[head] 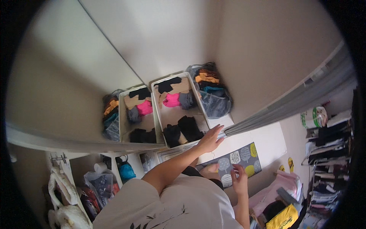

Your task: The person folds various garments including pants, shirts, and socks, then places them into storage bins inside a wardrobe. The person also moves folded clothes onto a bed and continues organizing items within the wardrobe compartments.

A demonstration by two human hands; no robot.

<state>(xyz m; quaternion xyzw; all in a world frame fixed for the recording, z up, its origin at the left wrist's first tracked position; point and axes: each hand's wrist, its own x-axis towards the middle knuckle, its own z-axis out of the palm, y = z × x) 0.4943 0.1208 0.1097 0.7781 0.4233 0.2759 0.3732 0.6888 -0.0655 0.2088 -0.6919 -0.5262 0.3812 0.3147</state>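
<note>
My left hand [211, 138] reaches over the front right corner of a white bin [202, 103], fingers spread and nothing held. Its fingertips lie close to the lower end of a grey curtain [257, 114]; I cannot tell whether they touch it. Inside the bin are a bright pink folded garment [172, 100], a grey folded garment [186, 100], beige clothing [180, 86] and black clothing [191, 128]. Lower right, my right hand [239, 178] hangs above a patterned mat [226, 163], empty, with its fingers loosely bent and apart.
A mesh bag of clothes [216, 100] stands right of the bin. A mirror panel [85, 57] on the left reflects both. Below it, a white shelf unit [68, 177] holds bags. At right are a clothes rack [328, 163], yellow slippers [290, 164] and a heap of pink fabric [283, 186].
</note>
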